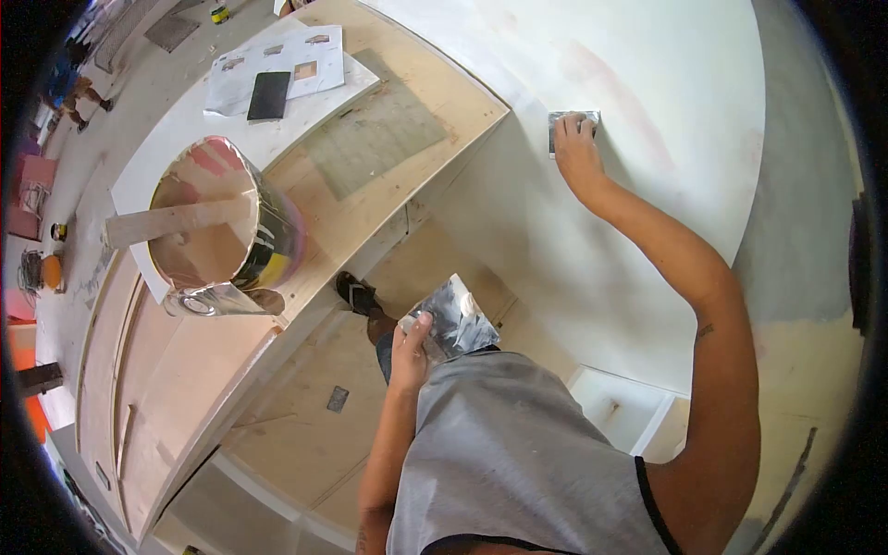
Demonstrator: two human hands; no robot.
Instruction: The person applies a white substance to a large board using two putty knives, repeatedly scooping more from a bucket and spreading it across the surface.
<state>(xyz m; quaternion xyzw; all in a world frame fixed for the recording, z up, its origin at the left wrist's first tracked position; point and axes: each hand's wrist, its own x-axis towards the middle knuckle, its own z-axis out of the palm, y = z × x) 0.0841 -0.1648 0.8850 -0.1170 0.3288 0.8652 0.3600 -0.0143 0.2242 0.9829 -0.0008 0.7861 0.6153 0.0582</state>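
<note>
My left hand (410, 353) grips the lower left edge of a flat metal plate (453, 319), smeared with white and grey paste, in front of my body. A thicker white lump lies near its right edge. Further up, my right hand (579, 153) is closed on a flat rectangular spreader (559, 120), which lies against the large white curved panel (684, 83). Pale pinkish patches show on the panel near the spreader.
On the wooden bench (370, 217) at the left stand an open paint can (268, 240) with a wooden stick (176, 220), printed sheets (310, 65) and a dark pad (269, 95). A small grey piece (338, 399) lies below. Another person (69, 88) is far off at the upper left.
</note>
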